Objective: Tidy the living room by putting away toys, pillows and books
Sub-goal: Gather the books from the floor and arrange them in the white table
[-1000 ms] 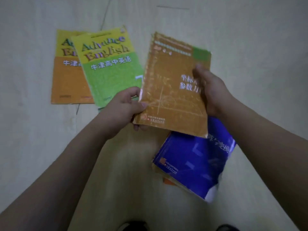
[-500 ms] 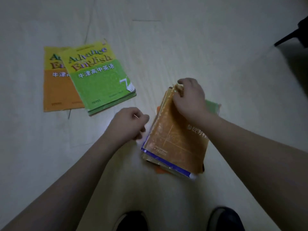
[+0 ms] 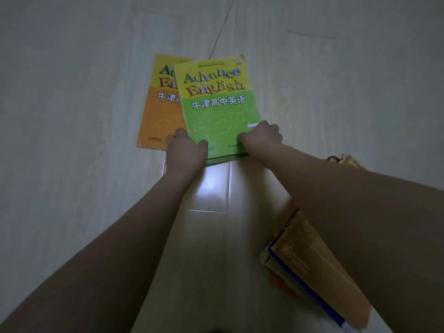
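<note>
A green "Advance with English" book (image 3: 217,106) lies on the pale floor, overlapping an orange book (image 3: 159,116) of the same series to its left. My left hand (image 3: 186,146) grips the green book's near left corner, thumb on the cover. Its near right corner is gripped by my right hand (image 3: 262,137), fingers curled over the edge. At the lower right a pile of books (image 3: 314,267) with a brown cover on top lies partly hidden under my right forearm.
Pale floorboards (image 3: 84,116) spread all round the books. A thin dark seam runs away from the books toward the top of the view.
My right hand left the brown book on the pile and my left hand opened from a fist. Both hands reached forward and took hold of the green book's near edge.
</note>
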`<state>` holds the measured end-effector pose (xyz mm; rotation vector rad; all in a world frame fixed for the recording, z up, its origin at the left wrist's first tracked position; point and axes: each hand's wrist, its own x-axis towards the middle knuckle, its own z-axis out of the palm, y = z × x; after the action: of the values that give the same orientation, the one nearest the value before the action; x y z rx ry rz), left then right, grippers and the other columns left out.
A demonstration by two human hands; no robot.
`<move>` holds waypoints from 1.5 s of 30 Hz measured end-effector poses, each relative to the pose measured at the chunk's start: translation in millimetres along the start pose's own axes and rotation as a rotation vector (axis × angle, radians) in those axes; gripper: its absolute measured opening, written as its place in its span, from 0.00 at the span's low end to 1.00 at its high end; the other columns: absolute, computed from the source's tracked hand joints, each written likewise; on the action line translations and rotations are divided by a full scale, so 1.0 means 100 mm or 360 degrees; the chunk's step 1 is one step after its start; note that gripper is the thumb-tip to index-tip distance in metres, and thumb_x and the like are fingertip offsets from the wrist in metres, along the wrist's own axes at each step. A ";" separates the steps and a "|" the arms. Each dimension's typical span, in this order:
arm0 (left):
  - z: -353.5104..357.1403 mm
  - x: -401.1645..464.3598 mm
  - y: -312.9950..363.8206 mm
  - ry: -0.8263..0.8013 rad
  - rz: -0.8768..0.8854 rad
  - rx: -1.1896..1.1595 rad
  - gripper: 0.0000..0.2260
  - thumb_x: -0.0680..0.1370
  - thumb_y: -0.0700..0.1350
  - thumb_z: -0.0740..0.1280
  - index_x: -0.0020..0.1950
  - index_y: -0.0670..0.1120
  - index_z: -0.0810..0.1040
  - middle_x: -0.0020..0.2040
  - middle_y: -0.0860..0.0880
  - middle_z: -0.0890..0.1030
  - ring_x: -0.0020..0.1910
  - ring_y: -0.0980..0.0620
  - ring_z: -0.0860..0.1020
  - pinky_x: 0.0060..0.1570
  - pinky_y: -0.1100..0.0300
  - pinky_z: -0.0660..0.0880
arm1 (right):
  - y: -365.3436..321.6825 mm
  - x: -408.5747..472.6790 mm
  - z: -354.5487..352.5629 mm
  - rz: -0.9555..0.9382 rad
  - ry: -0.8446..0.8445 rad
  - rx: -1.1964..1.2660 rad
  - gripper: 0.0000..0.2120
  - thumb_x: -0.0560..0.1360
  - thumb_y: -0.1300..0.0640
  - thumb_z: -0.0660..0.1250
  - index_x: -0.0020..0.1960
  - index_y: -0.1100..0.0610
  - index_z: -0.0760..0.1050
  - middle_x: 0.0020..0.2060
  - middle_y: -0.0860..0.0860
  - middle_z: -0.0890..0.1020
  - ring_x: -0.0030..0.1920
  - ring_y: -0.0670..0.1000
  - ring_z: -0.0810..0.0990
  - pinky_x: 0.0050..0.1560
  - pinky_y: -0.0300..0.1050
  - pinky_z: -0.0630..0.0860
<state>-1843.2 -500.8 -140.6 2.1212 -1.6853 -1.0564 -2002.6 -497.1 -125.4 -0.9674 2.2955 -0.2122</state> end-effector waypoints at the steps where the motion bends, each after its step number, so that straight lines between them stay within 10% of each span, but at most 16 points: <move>1: 0.01 0.00 0.02 0.0014 -0.0003 -0.0037 0.22 0.76 0.47 0.67 0.64 0.35 0.68 0.62 0.35 0.71 0.62 0.36 0.71 0.59 0.50 0.69 | 0.00 0.03 -0.02 0.0012 0.0050 -0.0087 0.23 0.75 0.50 0.64 0.67 0.57 0.67 0.66 0.58 0.67 0.67 0.60 0.67 0.66 0.49 0.65; 7: 0.00 -0.09 0.10 -0.0002 -0.0056 -0.0238 0.16 0.78 0.43 0.65 0.62 0.37 0.67 0.57 0.40 0.76 0.51 0.41 0.76 0.43 0.56 0.69 | 0.02 0.02 -0.20 -0.0077 0.0149 -0.0130 0.20 0.76 0.57 0.62 0.65 0.64 0.66 0.62 0.59 0.73 0.62 0.60 0.73 0.60 0.50 0.70; 10: 0.01 -0.22 0.21 -0.0164 -0.0132 -0.0791 0.13 0.78 0.36 0.62 0.63 0.42 0.69 0.53 0.44 0.77 0.38 0.49 0.77 0.26 0.58 0.75 | 0.05 -0.03 -0.33 0.0097 -0.0169 0.0342 0.20 0.76 0.61 0.58 0.66 0.66 0.65 0.50 0.58 0.72 0.41 0.54 0.74 0.39 0.43 0.72; 14: -0.13 -0.42 0.34 -0.0352 -0.0156 -0.1505 0.12 0.79 0.32 0.61 0.54 0.48 0.72 0.46 0.46 0.79 0.31 0.52 0.77 0.16 0.66 0.67 | 0.15 -0.14 -0.83 0.0284 -0.0012 0.0803 0.19 0.78 0.61 0.57 0.67 0.61 0.61 0.46 0.53 0.70 0.38 0.49 0.70 0.35 0.39 0.69; 19: -0.20 -0.95 0.53 -0.1006 0.0232 -0.1427 0.14 0.79 0.30 0.60 0.64 0.41 0.69 0.33 0.48 0.80 0.21 0.53 0.74 0.15 0.66 0.66 | 0.55 -0.51 -1.41 0.0437 0.0303 0.0959 0.28 0.67 0.52 0.59 0.66 0.61 0.69 0.56 0.58 0.77 0.55 0.58 0.78 0.52 0.44 0.73; 25: 0.05 -1.58 0.64 -0.1494 0.0402 -0.0967 0.11 0.79 0.30 0.61 0.58 0.41 0.68 0.30 0.45 0.79 0.21 0.55 0.75 0.19 0.66 0.69 | 1.58 -1.11 -1.33 0.0826 0.0769 0.0595 0.24 0.78 0.56 0.56 0.71 0.61 0.58 0.69 0.61 0.67 0.69 0.62 0.67 0.66 0.51 0.64; 30: 0.22 -1.69 0.51 -0.1008 0.0982 0.0198 0.07 0.77 0.48 0.67 0.53 0.48 0.72 0.38 0.50 0.81 0.37 0.50 0.78 0.35 0.58 0.71 | 1.80 -1.38 -1.07 0.0922 0.0768 0.0251 0.39 0.71 0.55 0.64 0.77 0.60 0.49 0.73 0.58 0.56 0.72 0.60 0.56 0.72 0.51 0.52; 36: 0.04 -0.99 0.46 -0.0267 0.0465 -0.0059 0.13 0.76 0.48 0.66 0.58 0.45 0.75 0.49 0.45 0.79 0.51 0.43 0.77 0.45 0.56 0.69 | 1.15 -1.20 -0.91 -0.0170 0.0793 -0.0341 0.36 0.70 0.54 0.61 0.76 0.60 0.55 0.75 0.59 0.53 0.76 0.59 0.48 0.74 0.53 0.38; 40: -0.10 -0.35 0.23 0.0027 0.0013 0.0207 0.25 0.75 0.49 0.65 0.68 0.40 0.68 0.67 0.37 0.68 0.68 0.37 0.66 0.65 0.49 0.65 | 0.48 -0.81 -0.64 -0.0478 0.0234 -0.0105 0.29 0.73 0.52 0.58 0.72 0.59 0.63 0.72 0.58 0.64 0.72 0.58 0.62 0.71 0.47 0.57; 45: 0.07 -0.24 0.09 0.0071 -0.0081 0.0323 0.25 0.75 0.51 0.65 0.68 0.41 0.66 0.68 0.39 0.65 0.69 0.37 0.62 0.65 0.46 0.63 | 0.04 -0.32 -0.11 -0.0053 -0.0079 0.0099 0.27 0.73 0.51 0.64 0.69 0.59 0.63 0.66 0.58 0.69 0.67 0.60 0.68 0.66 0.51 0.67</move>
<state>-1856.7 -479.5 -130.9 2.3043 -1.7942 -0.8768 -1994.5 -473.6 -102.5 -0.9691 2.2159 -0.2692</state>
